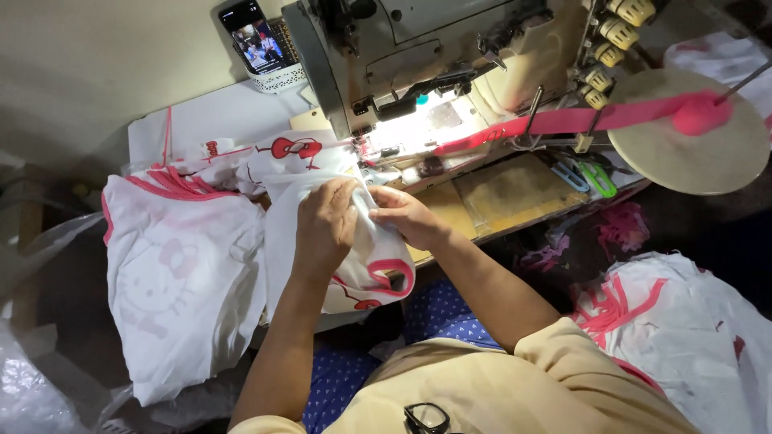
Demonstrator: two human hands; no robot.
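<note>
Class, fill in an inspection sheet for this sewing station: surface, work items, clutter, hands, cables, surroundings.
Surface: wooden table, lit beside the sewing machine.
Work items: white garment with pink trim; pink binding tape running into the machine.
Clutter: green snips; phone propped in a holder.
Hands: left hand and right hand both pinch the garment.
Cables: nothing seen.
Surroundings: finished white pieces hanging left; fabric heap right.
</note>
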